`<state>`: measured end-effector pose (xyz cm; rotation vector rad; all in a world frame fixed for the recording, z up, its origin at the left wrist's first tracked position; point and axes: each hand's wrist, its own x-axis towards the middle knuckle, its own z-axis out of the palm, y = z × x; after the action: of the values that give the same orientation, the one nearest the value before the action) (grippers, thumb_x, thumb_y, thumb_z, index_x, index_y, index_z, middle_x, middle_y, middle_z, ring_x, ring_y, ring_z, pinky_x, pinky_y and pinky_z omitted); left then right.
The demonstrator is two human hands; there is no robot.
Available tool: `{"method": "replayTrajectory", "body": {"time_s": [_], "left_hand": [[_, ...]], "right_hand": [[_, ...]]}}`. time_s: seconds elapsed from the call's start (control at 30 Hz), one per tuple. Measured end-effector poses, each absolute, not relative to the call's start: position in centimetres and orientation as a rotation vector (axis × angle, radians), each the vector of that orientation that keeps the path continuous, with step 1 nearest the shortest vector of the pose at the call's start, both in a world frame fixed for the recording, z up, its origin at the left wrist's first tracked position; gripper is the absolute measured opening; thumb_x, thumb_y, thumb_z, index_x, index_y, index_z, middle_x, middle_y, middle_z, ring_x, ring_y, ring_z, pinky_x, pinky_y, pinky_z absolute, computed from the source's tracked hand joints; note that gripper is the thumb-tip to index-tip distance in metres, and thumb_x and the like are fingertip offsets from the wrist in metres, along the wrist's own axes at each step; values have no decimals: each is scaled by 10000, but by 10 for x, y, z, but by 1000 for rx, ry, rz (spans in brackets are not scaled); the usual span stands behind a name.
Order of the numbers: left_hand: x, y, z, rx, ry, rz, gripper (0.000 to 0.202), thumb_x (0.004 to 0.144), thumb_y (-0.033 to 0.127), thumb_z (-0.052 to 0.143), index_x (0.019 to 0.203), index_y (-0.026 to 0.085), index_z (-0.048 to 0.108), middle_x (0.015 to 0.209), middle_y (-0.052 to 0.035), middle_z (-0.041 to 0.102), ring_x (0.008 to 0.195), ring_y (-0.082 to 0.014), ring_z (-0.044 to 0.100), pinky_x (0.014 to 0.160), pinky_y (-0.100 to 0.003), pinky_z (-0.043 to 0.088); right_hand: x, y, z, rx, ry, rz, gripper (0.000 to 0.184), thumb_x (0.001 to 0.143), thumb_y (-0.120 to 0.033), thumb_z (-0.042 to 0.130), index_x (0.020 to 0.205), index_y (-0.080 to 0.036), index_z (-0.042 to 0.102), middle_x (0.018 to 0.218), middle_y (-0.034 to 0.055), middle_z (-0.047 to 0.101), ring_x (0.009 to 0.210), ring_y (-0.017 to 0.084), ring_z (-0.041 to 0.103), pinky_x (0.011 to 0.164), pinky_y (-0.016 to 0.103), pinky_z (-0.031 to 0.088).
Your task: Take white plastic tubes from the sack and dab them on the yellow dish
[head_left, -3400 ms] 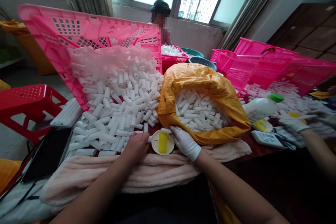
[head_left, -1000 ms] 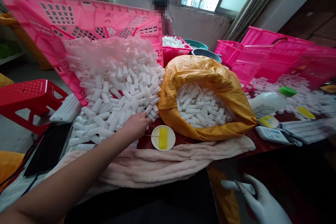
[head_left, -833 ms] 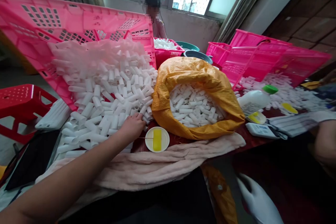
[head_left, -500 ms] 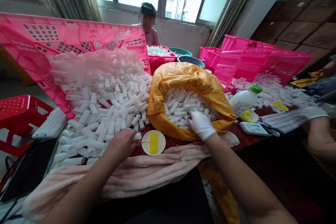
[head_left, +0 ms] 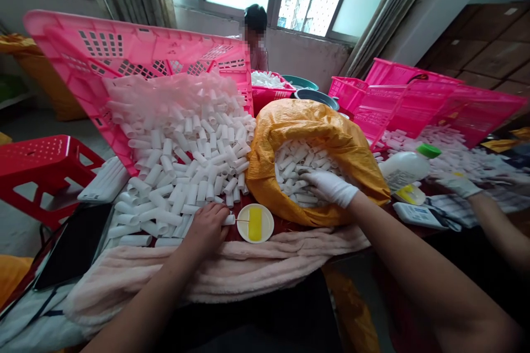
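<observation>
My bare left hand (head_left: 208, 227) lies low over the loose tubes, fingers curled, with a short white tube (head_left: 229, 220) at its fingertips. Beside it a round cream dish (head_left: 268, 226) holds a yellow pad (head_left: 255, 224). A thin stick (head_left: 242, 220) runs between the tube and the pad. My right hand (head_left: 329, 185), in a white glove, reaches into an orange woven sack (head_left: 265, 176) full of white tubes (head_left: 290, 162). Its fingers stretch out over them, and some fingertips are hard to make out.
A tipped pink crate (head_left: 136, 47) spills many tubes (head_left: 199, 171) at left. A pink towel (head_left: 265, 265) lines the table's near edge. A green-capped bottle (head_left: 408, 168) and a white box (head_left: 418, 215) stand right. A co-worker's gloved hand (head_left: 459, 185) is farther right; another person (head_left: 255, 38) sits behind.
The view has shifted, so most things sit further right. My right hand's fingers have stretched out more flatly over the tubes in the sack. The co-worker's gloved hand has moved left.
</observation>
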<state>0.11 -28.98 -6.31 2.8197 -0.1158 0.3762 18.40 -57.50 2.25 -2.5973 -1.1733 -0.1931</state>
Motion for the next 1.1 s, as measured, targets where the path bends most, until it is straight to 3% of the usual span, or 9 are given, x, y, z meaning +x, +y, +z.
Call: {"method": "replayTrajectory", "body": {"time_s": [0.13, 0.2, 0.3, 0.43, 0.57, 0.7, 0.87, 1.0, 1.1], "left_hand": [[5, -293, -68, 2806, -125, 371, 213, 751, 171, 478, 944, 185, 567, 1009, -63, 609, 969, -218, 509, 852, -359, 402], [7, -294, -69, 2797, -143, 368, 196, 759, 175, 475, 933, 177, 566, 965, -64, 609, 938, -210, 506, 845, -344, 404], [10, -295, -70, 2795, -181, 341, 196, 759, 157, 467, 924, 175, 570, 961, -57, 606, 934, -207, 491, 842, -332, 404], [14, -295, -72, 2811, -208, 315, 209, 762, 120, 436, 906, 176, 578, 942, -48, 607, 898, -204, 479, 832, -325, 403], [15, -296, -75, 2818, -208, 311, 179, 756, 120, 437, 850, 172, 581, 902, -56, 608, 869, -206, 480, 819, -330, 403], [15, -296, -76, 2807, -194, 329, 185, 736, 108, 444, 839, 169, 585, 877, -65, 611, 867, -211, 479, 804, -333, 404], [14, -295, -75, 2848, -194, 331, 162, 729, 108, 461, 816, 175, 581, 850, -50, 618, 850, -215, 472, 795, -332, 404], [14, -295, -75, 2840, -194, 332, 175, 733, 103, 465, 841, 174, 583, 856, -43, 622, 840, -209, 472, 786, -327, 409], [15, -295, -75, 2834, -183, 355, 177, 737, 107, 471, 852, 172, 588, 855, -46, 623, 855, -213, 476, 789, -332, 411]], "right_hand": [[135, -554, 19, -2189, -1184, 50, 326, 884, -288, 437, 1188, -209, 521, 1126, 47, 619, 1013, 188, 585, 897, 318, 469], [114, -536, -1, -2067, -1184, 105, 325, 912, -297, 383, 1211, -229, 493, 1153, 35, 605, 1059, 179, 564, 938, 333, 452], [102, -510, -39, -2188, -1195, -78, 306, 918, -243, 340, 1173, -212, 507, 1124, 57, 604, 1028, 183, 568, 932, 364, 460], [105, -505, -64, -2335, -1265, -164, 315, 871, -141, 372, 1133, -167, 545, 1046, 99, 601, 935, 219, 569, 879, 401, 471], [102, -516, -61, -2290, -1494, -154, 328, 847, -100, 424, 1145, -177, 539, 1106, 103, 569, 982, 219, 534, 874, 389, 466], [97, -517, -60, -2287, -1456, -242, 310, 839, -89, 431, 1128, -115, 537, 1101, 131, 577, 986, 232, 528, 883, 390, 461], [92, -520, -69, -2258, -1635, -266, 367, 849, -88, 429, 1184, -212, 515, 1174, 84, 563, 973, 218, 529, 835, 398, 486], [89, -525, -75, -2190, -1514, -362, 339, 860, -104, 421, 1186, -158, 496, 1146, 121, 563, 1018, 211, 524, 861, 386, 487], [86, -527, -78, -2209, -1599, -373, 286, 870, -119, 426, 1119, -182, 551, 1100, 112, 588, 970, 213, 539, 814, 386, 501]]}}
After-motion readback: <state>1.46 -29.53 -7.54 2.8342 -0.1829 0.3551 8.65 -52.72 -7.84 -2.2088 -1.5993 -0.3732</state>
